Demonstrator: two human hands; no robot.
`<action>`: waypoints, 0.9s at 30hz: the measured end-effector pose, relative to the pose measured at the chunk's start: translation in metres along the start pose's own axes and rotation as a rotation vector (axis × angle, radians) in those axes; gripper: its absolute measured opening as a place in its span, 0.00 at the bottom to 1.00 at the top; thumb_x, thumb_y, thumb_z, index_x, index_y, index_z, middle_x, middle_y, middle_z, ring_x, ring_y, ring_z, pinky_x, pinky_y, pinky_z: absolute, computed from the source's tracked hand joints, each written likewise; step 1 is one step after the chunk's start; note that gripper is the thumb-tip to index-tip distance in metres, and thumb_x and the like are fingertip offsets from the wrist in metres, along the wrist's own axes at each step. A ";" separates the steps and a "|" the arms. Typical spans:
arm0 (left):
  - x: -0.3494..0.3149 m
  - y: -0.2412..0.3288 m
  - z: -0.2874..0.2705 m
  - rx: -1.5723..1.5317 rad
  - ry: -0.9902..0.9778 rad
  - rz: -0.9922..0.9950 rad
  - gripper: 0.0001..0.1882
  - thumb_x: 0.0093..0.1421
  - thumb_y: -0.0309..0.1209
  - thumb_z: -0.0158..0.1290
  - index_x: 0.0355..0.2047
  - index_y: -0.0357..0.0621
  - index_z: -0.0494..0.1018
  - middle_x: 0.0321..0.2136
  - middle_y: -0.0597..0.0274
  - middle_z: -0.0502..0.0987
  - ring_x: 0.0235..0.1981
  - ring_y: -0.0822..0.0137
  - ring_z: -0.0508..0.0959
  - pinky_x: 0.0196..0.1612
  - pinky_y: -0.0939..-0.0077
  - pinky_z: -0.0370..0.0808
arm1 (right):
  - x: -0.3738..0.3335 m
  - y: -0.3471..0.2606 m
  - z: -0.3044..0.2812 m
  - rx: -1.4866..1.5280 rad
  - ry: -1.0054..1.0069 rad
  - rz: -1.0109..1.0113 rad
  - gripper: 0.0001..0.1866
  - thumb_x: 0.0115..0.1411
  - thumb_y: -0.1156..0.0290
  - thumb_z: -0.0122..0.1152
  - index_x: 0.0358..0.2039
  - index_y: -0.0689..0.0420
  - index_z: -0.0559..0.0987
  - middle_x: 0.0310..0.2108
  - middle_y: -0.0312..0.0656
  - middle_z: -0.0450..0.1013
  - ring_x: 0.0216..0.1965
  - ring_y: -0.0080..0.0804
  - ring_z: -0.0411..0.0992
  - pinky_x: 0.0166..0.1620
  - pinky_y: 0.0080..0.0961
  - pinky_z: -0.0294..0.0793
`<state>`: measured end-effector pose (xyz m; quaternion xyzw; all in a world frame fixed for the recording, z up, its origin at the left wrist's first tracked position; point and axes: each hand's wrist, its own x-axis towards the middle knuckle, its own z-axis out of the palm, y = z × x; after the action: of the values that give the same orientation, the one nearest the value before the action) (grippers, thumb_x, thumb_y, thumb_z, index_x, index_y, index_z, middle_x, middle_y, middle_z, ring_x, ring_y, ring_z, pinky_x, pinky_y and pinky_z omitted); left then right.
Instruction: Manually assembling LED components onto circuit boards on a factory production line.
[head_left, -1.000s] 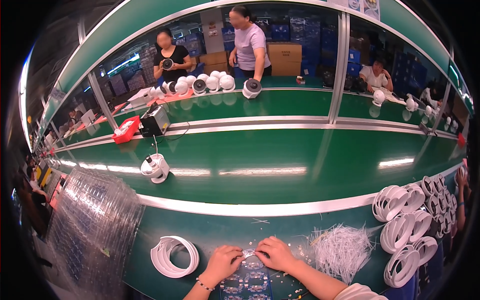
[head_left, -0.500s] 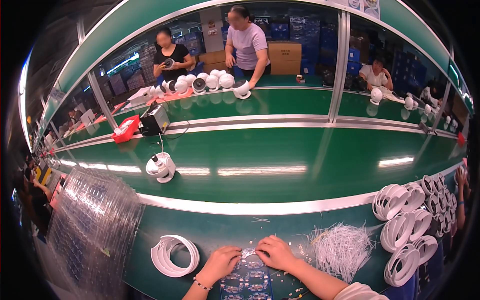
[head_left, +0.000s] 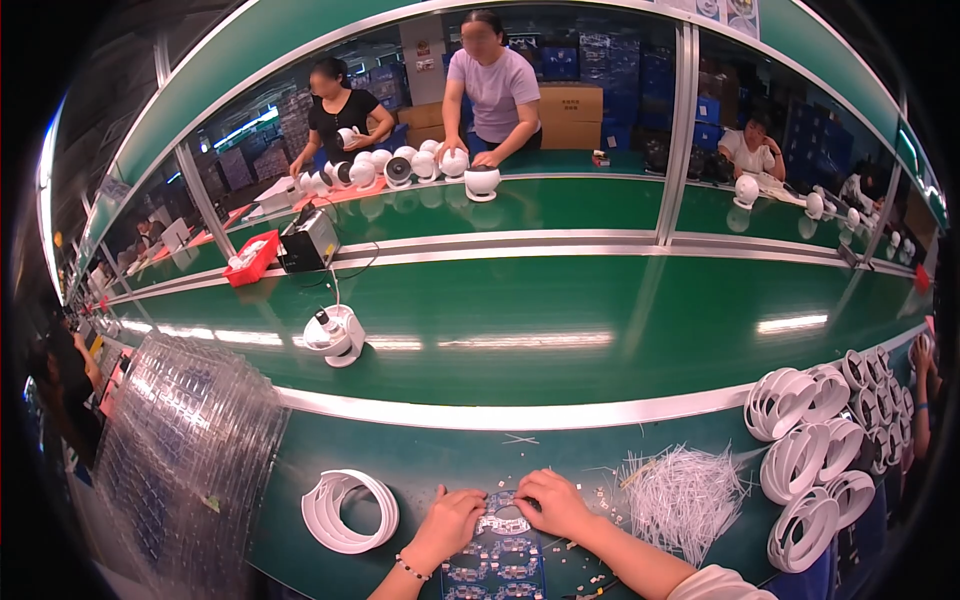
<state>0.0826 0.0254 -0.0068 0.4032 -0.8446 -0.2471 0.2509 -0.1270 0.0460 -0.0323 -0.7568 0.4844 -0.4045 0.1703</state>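
Note:
On the green bench a blue panel of circuit boards (head_left: pixel 494 570) lies in front of me, its small boards set in rows. Both hands are at its far end. My left hand (head_left: pixel 452 522) has its fingertips closed at the left edge of the top board (head_left: pixel 503 524), which shows a pale strip. My right hand (head_left: pixel 552 503) pinches the right side of that end, thumb and forefinger together. Small pale chips (head_left: pixel 598 505) are scattered beside my right forearm. The exact grip under the fingertips is partly hidden.
White curved rings (head_left: pixel 350 512) stand left, beside stacked clear plastic trays (head_left: pixel 180 450). A heap of thin white strips (head_left: pixel 685 503) and more white rings (head_left: pixel 800 460) lie right. Beyond the rail, a white round device (head_left: pixel 336 335) sits on the green conveyor (head_left: pixel 520 290); co-workers stand across.
My fingers have shifted slightly at the panel's far end, uncovering more of the top board. The white device on the conveyor moved a little right. Across the line, co-workers' hands moved among white devices.

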 end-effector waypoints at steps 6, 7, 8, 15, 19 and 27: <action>0.001 -0.002 0.004 0.016 0.036 0.017 0.03 0.56 0.26 0.53 0.31 0.42 0.73 0.39 0.62 0.77 0.41 0.58 0.76 0.52 0.41 0.61 | 0.000 0.001 0.000 -0.007 0.012 0.004 0.04 0.47 0.75 0.62 0.24 0.57 0.76 0.28 0.38 0.70 0.32 0.37 0.69 0.36 0.30 0.71; 0.001 -0.002 0.003 0.016 0.036 0.017 0.03 0.56 0.26 0.53 0.31 0.42 0.73 0.39 0.62 0.77 0.41 0.58 0.76 0.52 0.41 0.61 | 0.000 0.002 0.001 -0.008 0.016 0.000 0.03 0.47 0.75 0.62 0.24 0.57 0.76 0.28 0.38 0.70 0.32 0.37 0.69 0.36 0.30 0.71; 0.002 -0.003 0.002 -0.075 0.047 -0.016 0.03 0.56 0.26 0.52 0.31 0.42 0.73 0.38 0.62 0.78 0.40 0.58 0.77 0.52 0.41 0.61 | 0.000 0.001 0.001 -0.006 0.014 -0.001 0.03 0.47 0.75 0.62 0.24 0.57 0.76 0.28 0.38 0.70 0.32 0.37 0.69 0.36 0.30 0.71; 0.000 0.014 0.016 -0.083 0.157 0.091 0.02 0.54 0.26 0.56 0.29 0.47 0.77 0.28 0.64 0.81 0.28 0.64 0.80 0.62 0.47 0.52 | 0.001 0.001 0.000 -0.038 0.005 -0.034 0.03 0.47 0.74 0.61 0.24 0.57 0.76 0.28 0.38 0.70 0.31 0.37 0.69 0.35 0.30 0.71; -0.006 0.024 0.034 -0.133 0.072 0.244 0.06 0.51 0.28 0.60 0.31 0.46 0.78 0.29 0.64 0.80 0.34 0.66 0.80 0.61 0.49 0.57 | -0.001 0.001 0.002 -0.029 -0.006 -0.008 0.04 0.47 0.75 0.63 0.24 0.57 0.77 0.29 0.38 0.73 0.30 0.37 0.70 0.36 0.29 0.71; 0.003 0.011 0.011 -0.027 0.102 0.239 0.11 0.48 0.29 0.61 0.34 0.45 0.79 0.35 0.61 0.79 0.38 0.62 0.78 0.48 0.63 0.72 | -0.001 0.001 0.002 -0.039 0.010 -0.012 0.03 0.48 0.75 0.62 0.25 0.58 0.78 0.29 0.38 0.73 0.31 0.37 0.71 0.37 0.29 0.71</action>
<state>0.0683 0.0314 -0.0075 0.3082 -0.8694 -0.2059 0.3266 -0.1260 0.0458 -0.0349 -0.7609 0.4886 -0.3996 0.1506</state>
